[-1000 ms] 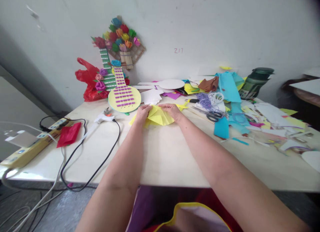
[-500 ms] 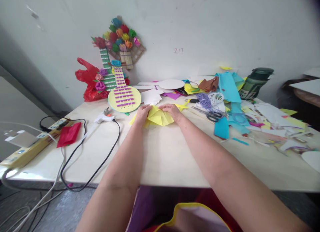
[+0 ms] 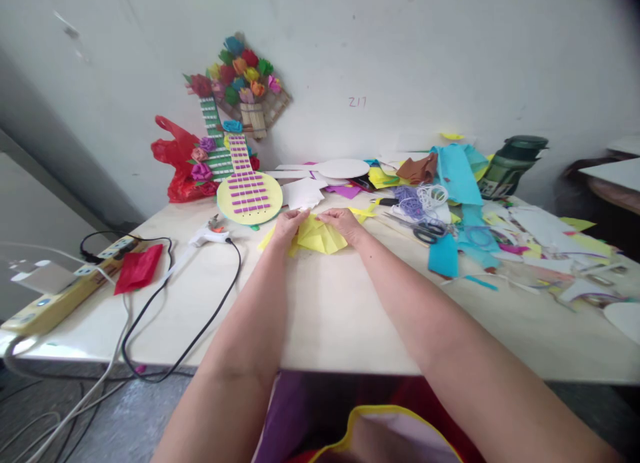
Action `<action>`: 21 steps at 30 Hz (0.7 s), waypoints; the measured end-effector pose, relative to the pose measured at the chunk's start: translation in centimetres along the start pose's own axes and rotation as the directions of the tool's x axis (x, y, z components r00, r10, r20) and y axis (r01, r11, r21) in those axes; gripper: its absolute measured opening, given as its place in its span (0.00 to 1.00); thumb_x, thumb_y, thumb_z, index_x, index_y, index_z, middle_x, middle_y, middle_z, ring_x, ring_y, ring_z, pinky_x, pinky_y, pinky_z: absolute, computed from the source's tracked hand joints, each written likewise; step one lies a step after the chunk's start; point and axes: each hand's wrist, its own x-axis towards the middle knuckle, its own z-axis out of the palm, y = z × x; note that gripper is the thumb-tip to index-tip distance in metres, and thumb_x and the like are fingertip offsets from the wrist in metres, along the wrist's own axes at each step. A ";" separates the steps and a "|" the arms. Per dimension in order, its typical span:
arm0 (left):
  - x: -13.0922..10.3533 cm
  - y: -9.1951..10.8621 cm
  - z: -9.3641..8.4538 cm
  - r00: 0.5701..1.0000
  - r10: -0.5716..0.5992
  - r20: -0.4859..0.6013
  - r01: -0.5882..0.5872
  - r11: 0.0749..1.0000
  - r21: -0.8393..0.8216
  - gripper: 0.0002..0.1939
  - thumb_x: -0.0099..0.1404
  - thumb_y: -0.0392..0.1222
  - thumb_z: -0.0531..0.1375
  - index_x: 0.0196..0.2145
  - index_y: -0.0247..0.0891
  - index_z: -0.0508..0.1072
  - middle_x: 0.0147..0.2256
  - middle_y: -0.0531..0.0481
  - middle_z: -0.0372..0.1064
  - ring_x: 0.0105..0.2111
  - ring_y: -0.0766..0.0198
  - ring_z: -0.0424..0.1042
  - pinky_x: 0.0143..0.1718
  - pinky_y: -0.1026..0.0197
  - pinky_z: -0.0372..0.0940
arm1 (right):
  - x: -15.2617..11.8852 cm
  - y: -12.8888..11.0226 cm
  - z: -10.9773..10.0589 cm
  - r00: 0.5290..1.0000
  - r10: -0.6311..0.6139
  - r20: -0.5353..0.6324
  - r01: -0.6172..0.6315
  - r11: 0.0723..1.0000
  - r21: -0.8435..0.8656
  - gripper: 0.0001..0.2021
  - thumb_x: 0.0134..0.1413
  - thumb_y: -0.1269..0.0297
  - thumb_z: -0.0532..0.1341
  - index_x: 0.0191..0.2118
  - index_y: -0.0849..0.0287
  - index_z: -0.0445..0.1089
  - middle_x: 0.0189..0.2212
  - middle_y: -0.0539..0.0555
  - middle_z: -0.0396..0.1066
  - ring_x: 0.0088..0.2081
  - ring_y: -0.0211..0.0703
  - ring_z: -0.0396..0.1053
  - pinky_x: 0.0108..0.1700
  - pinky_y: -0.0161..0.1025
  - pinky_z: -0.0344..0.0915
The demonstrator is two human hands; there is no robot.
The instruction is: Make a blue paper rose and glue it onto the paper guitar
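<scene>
A creased sheet of yellow crepe paper (image 3: 323, 236) spreads between my hands, just above or on the table. At its left, my left hand (image 3: 290, 224) pinches the upper edge. My right hand (image 3: 343, 222) is closed on the same edge a short way to the right, thumb and fingers together. The paper's lower part fans out in folds toward me. Just behind my hands lie white paper pieces (image 3: 303, 193), and a pale yellow paper guitar (image 3: 250, 196) with purple strips leans behind the left hand.
On the left are a glue gun (image 3: 209, 235) with a black cord, a red packet (image 3: 139, 268) and a power strip (image 3: 50, 303). To the right lie scissors (image 3: 427, 232), yarn (image 3: 410, 202), blue crepe paper (image 3: 443, 255) and many scraps. A green bottle (image 3: 515, 166) stands at the back right.
My fingers have shifted slightly along the paper's upper edge, the left hand a little to the right. The folds of the yellow paper have changed slightly.
</scene>
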 end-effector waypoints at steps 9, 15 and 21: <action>-0.2 0.2 0.3 0.996 0.091 0.014 -0.091 0.995 0.045 0.18 0.47 0.51 0.64 0.20 0.35 0.63 0.16 0.56 0.59 0.16 0.72 0.59 0.18 0.68 0.54 | 0.8 0.9 0.0 0.999 0.040 -0.007 -0.039 0.997 0.070 0.17 0.35 0.66 0.67 0.38 0.59 0.74 0.27 0.50 0.75 0.31 0.38 0.71 0.39 0.38 0.66; -0.1 0.2 0.2 0.981 0.191 -0.015 -0.187 0.972 0.139 0.18 0.49 0.54 0.62 0.22 0.35 0.65 0.18 0.56 0.58 0.17 0.74 0.56 0.19 0.69 0.52 | 0.6 0.9 0.0 0.991 0.132 0.008 -0.132 0.983 0.131 0.09 0.34 0.64 0.67 0.28 0.60 0.73 0.24 0.49 0.74 0.26 0.39 0.70 0.32 0.37 0.67; 0.4 -0.1 0.3 0.974 0.225 -0.028 -0.214 0.954 0.211 0.18 0.52 0.54 0.60 0.22 0.37 0.62 0.17 0.57 0.54 0.17 0.73 0.54 0.19 0.68 0.49 | 0.2 0.3 0.0 0.991 0.134 -0.014 -0.133 0.987 0.090 0.08 0.34 0.64 0.67 0.24 0.61 0.71 0.20 0.48 0.71 0.23 0.37 0.68 0.27 0.34 0.65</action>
